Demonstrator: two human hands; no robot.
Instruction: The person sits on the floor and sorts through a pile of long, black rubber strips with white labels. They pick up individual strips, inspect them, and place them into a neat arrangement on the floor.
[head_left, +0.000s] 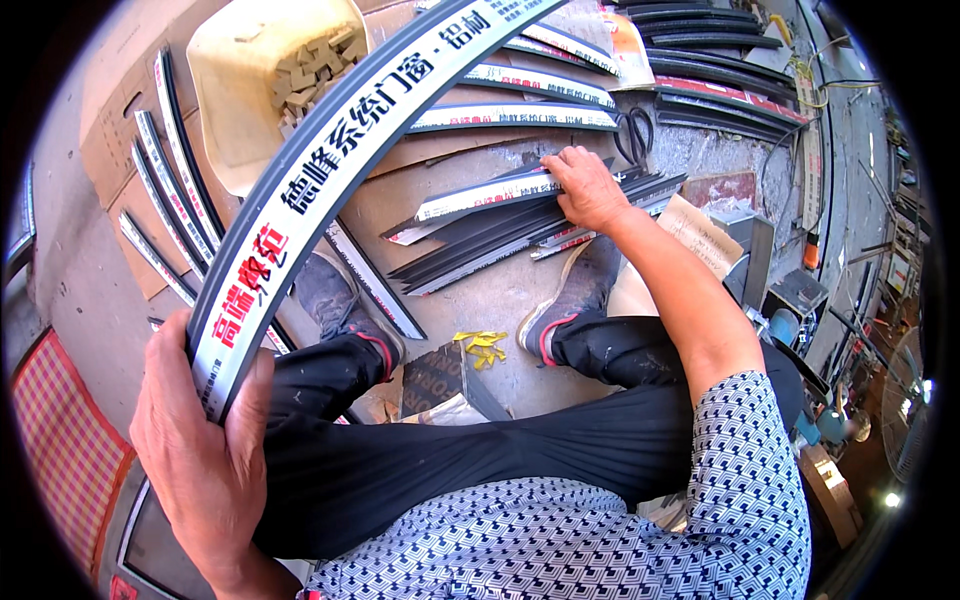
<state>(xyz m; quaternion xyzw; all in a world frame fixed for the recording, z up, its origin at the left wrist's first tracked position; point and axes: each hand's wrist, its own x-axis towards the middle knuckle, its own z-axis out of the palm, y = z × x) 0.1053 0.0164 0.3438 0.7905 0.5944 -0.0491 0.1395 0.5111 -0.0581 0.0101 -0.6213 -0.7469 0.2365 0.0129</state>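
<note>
A long dark metal profile [345, 170], its face covered with white printed film, rises across the view from my left hand [205, 440]. The fingers and thumb of that hand are wrapped round its lower end. Farther off, my right hand [588, 188] rests on the end of a shorter film-covered profile [490, 196], fingers bent over it; its fingertips are partly hidden. This piece lies on top of a pile of dark profiles [545, 228] on the floor between and beyond my feet. Black-handled scissors [634, 135] lie just past my right hand.
A cream plastic tub [225, 90] holds small tan blocks [318, 68]. More profiles [180, 180] lie on cardboard at the left, and dark stacks [715, 60] at the far right. Yellow strips [482, 347] lie between my shoes. A fan [905, 400] stands at the right edge.
</note>
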